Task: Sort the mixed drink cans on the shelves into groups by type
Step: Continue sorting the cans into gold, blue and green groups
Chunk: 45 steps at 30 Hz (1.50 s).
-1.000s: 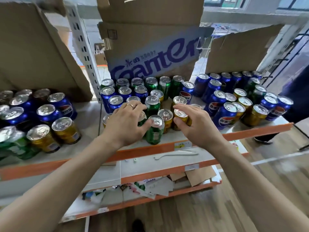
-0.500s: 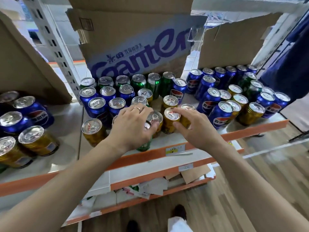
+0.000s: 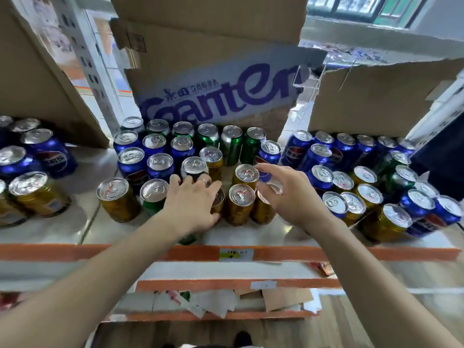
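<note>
Two hands work over the cans on the shelf point(image 3: 251, 237). Our left hand point(image 3: 192, 205) lies on a green can point(image 3: 187, 239), fingers curled over its top, beside a gold can point(image 3: 239, 204). Our right hand point(image 3: 288, 194) hovers, fingers spread and loosely bent, holding nothing, over gold cans near a blue can point(image 3: 270, 153).

1. The cardboard box point(image 3: 213, 71) was brown, lettered in purple on a pale band.
2. Below it, green cans point(image 3: 231, 144) stood rearmost.
3. Blue cans point(image 3: 131, 162) (silver-topped, like all) stood lower left of it.
4. Gold cans point(image 3: 239, 204) stood nearest the orange shelf edge point(image 3: 100, 252).
</note>
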{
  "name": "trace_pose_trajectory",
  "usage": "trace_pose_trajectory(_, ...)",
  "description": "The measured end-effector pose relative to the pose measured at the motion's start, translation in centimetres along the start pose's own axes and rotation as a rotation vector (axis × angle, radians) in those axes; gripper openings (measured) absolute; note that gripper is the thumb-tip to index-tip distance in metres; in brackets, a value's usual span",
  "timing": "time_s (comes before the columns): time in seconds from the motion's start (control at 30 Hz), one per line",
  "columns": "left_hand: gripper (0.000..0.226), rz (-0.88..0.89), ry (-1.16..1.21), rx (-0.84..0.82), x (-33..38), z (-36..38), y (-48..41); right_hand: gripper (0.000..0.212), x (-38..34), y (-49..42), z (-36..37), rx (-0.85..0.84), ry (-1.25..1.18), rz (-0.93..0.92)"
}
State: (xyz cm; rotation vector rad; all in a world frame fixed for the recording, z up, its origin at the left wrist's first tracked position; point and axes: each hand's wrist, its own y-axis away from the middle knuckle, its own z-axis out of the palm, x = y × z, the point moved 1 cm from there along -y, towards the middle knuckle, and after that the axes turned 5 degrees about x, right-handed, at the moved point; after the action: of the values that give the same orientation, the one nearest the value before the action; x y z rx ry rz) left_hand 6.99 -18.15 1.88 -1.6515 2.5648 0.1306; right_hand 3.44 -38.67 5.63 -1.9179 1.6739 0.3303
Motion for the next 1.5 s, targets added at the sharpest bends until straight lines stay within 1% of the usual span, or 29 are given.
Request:
trace_pose_trajectory(0.1, 0.080, -0.041, -0.030, -0.040, 0.7, 0.5, -0.2, 0.042, 1.0, -0.5, 0.0, -0.025, -0.016, -0.037)
trace_pose_trajectory(0.3, 0.076, -0.070, -0.044, -0.033, 0.9, 0.6, -0.7, 0.043, 2.2, -2.2, -0.1, -0.128, 0.026, -0.110)
trace_pose_trajectory(0.57, 0.068, -0.071, 0.058, 0.022, 0.6, 0.0, -0.6, 0.044, 2.4, -3.5, -0.7, -0.164, 0.035, -0.172)
trace_pose_trajectory(0.7, 0.070, -0.073, 0.116, 0.040, 0.2, -0.7, -0.8, 0.045, 2.9, -3.8, -1.0, -0.155, 0.031, -0.174)
trace_pose_trajectory(0.8, 0.070, -0.092, 0.263, 0.102, -0.9, -2.2, -1.0, 0.046, 3.3, -4.2, -1.0, -0.153, 0.035, -0.170)
trace_pose_trajectory(0.87, 0.073, -0.127, 0.417, 0.169, -1.8, -3.8, -1.2, 0.049, 3.7, -4.7, -0.9, -0.109, 0.057, -0.147)
trace_pose_trajectory(0.93, 0.077, -0.194, 0.649, 0.234, -2.7, -5.1, -1.2, 0.055, 4.1, -5.6, -0.6, -0.027, 0.086, -0.068)
trace_pose_trajectory(1.0, 0.079, -0.268, 0.906, 0.287, -3.5, -6.2, -1.3, 0.066, 4.9, -6.8, -0.2, 0.036, 0.093, 0.048)
trace_pose_trajectory(1.07, 0.078, -0.335, 1.108, 0.339, -4.1, -7.0, -1.2, 0.077, 5.7, -8.2, 0.5, 0.031, 0.082, 0.150)
trace_pose_trajectory(1.13, 0.077, -0.370, 1.249, 0.370, -4.3, -7.8, -1.0, 0.082, 6.3, -9.3, 1.2, -0.025, 0.059, 0.244)
trace_pose_trajectory(1.23, 0.080, -0.404, 1.427, 0.380, -4.4, -8.3, -0.8, 0.070, 6.9, -10.2, 2.4, -0.082, 0.031, 0.342)
trace_pose_trajectory(1.33, 0.081, -0.459, 1.574, 0.390, -4.9, -7.9, -0.8, 0.060, 7.5, -10.5, 3.3, -0.044, 0.032, 0.358)
trace_pose_trajectory(1.43, 0.080, -0.481, 1.688, 0.368, -5.3, -7.8, -0.7, 0.059, 7.6, -10.6, 3.7, -0.020, -0.027, 0.380)
trace_pose_trajectory(1.5, 0.078, -0.469, 1.757, 0.345, -5.6, -7.8, -0.7, 0.062, 7.6, -10.5, 3.6, -0.008, -0.087, 0.384)
